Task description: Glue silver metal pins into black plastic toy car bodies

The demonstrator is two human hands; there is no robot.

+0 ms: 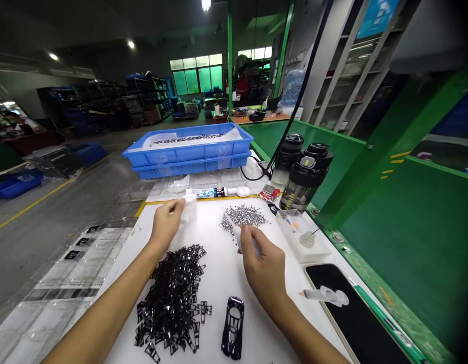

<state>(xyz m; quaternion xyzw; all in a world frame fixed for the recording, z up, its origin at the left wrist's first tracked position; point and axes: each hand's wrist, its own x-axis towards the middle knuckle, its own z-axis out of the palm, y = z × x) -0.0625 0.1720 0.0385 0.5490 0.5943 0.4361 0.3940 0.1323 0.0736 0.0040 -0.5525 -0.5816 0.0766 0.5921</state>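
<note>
My left hand [167,222] pinches a crumpled, whitish translucent piece [188,211] above the white work surface [214,283]. My right hand [262,258] is closed around a pale, slender object [234,225] whose tip points up and left, beside a pile of small silver pins [246,216]. Below my left hand lies a large heap of black plastic frames [173,298]. A dark glossy car-shaped part [232,328] rests alone near the front, between my forearms. Behind my hands lies a white and blue glue tube [207,192].
Stacked blue trays [192,151] stand at the back. On the right are dark bottles [307,174], a clear box [302,235], a phone [355,313] and a syringe [325,296]. Clear plastic trays [74,273] lie left. A person [243,85] is in the far background.
</note>
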